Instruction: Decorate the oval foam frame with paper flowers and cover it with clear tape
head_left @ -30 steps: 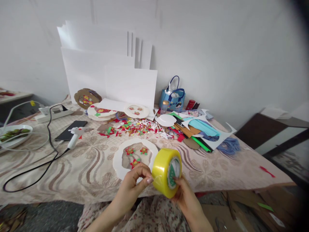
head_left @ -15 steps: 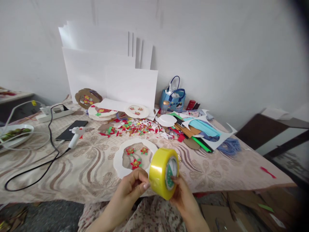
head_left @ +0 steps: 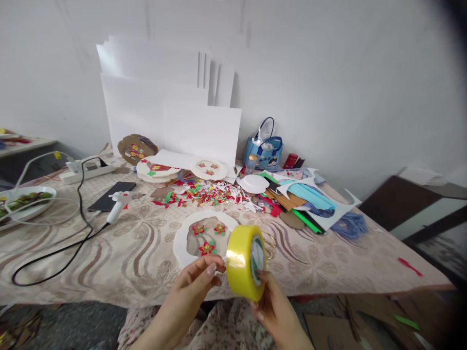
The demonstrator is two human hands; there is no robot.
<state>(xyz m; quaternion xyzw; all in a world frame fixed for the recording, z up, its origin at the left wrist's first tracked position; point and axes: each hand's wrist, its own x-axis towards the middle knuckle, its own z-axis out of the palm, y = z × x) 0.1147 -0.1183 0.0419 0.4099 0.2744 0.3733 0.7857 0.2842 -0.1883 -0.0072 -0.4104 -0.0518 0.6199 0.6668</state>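
Observation:
A wide roll of yellow packing tape [head_left: 239, 262] is upright above the table's front edge. My right hand [head_left: 272, 299] is closed on it from the right, with the thumb in its core. My left hand [head_left: 197, 282] is at the roll's left side, its fingers curled and the thumb laid against them. Its fingertips reach the tape's surface; whether they pinch a loose end I cannot make out. Behind the roll lies a white scalloped ring [head_left: 182, 238] around a clear middle with red flowers [head_left: 207, 248] and green leaves. Gold-coloured wire rings [head_left: 270, 245] lie right of the roll.
A white glue gun [head_left: 118, 206] with a black cable lies left, beside a dark tablet [head_left: 109, 195]. Paper scraps [head_left: 215, 192] spread across the middle. Coloured sheets [head_left: 302, 199] and a blue bag [head_left: 264, 150] are at right. White boards [head_left: 200, 131] lean on the wall.
The tape roll has turned slightly, so less of its core shows. My left thumb has shifted back from the roll onto the curled fingers. The view has shifted slightly.

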